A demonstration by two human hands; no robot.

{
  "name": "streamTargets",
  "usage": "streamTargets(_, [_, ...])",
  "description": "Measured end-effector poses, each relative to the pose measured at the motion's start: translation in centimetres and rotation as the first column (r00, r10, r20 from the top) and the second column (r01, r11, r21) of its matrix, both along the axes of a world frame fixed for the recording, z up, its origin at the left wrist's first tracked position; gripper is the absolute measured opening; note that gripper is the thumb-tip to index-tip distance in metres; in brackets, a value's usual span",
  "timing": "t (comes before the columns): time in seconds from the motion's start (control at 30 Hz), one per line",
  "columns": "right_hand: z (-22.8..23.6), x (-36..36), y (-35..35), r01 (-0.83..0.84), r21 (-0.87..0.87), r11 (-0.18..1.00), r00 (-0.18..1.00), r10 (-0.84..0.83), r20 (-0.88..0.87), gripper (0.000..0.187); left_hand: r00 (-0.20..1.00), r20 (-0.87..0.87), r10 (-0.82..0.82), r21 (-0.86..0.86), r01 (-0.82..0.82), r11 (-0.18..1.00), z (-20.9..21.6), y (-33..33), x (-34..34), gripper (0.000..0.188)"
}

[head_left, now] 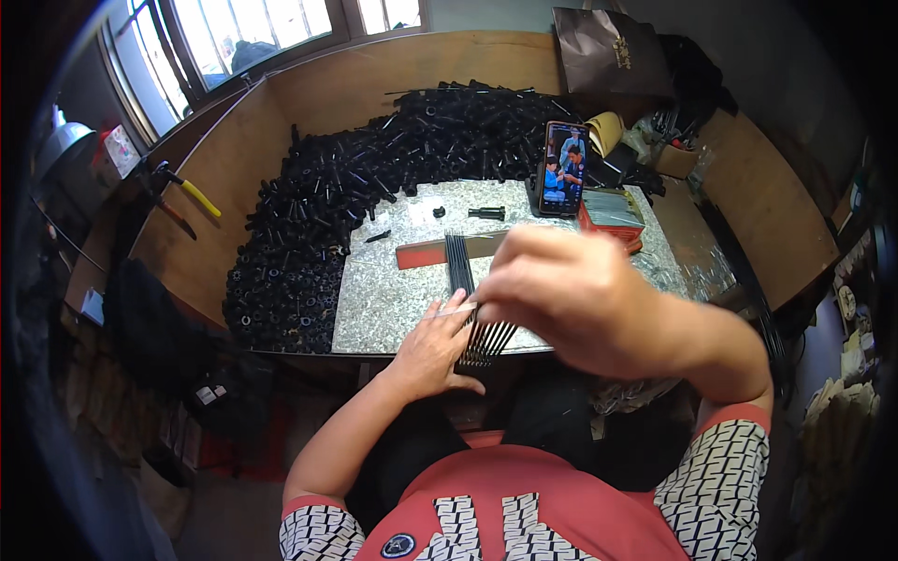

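From here I see left hand [428, 353], fingers apart, against thin, black, straight rods [459, 265]; right hand [572, 292] pinches a narrow, pale strip [455, 310].

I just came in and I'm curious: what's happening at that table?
A person rests their left hand on a bundle of thin dark rods, fingers spread. Their right hand is close above, pinching what looks like a thin pale strip. The rods lie across a red and brown bar on a speckled board. Farther back are a heap of black parts and a propped-up phone.
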State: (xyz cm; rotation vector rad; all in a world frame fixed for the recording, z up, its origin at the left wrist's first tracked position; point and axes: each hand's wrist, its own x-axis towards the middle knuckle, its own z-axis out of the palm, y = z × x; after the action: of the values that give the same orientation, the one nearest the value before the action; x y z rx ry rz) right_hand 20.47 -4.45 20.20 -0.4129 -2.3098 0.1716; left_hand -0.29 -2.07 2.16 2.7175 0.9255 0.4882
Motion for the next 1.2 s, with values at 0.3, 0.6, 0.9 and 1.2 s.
streamTargets(0.3, [10.2, 2.9, 0.6, 0.179, 0.157, 0.971, 0.977, -0.158, -0.141, 0.020, 0.932, 0.349, -0.099, -0.002, 0.107, 0.994, 10.9, 0.2, 2.6, 0.027])
streamTargets(0.6, [6.0, 3.3, 3.8, 0.320, 0.263, 0.910, 0.939, -0.266, -0.219, 0.023, 0.651, 0.588, 0.479, -0.692, 0.098, 0.715, 8.8, 1.7, 0.6, 0.020])
streamTargets(0.9, [-18.9, -4.7, -5.7, -0.548, -0.825, -0.138, 0.791, -0.407, -0.457, 0.022, -0.042, 0.545, 0.837, -0.814, 0.213, 0.540, -1.1, 0.6, 1.2, 0.024])
streamTargets(1.2, [-20.4, -3.9, -1.1, -0.718, -0.668, 0.196, 0.373, -0.702, -0.606, 0.044, -0.136, 0.559, 0.818, -0.753, 0.329, 0.570, -1.1, -2.4, 4.1, 0.034])
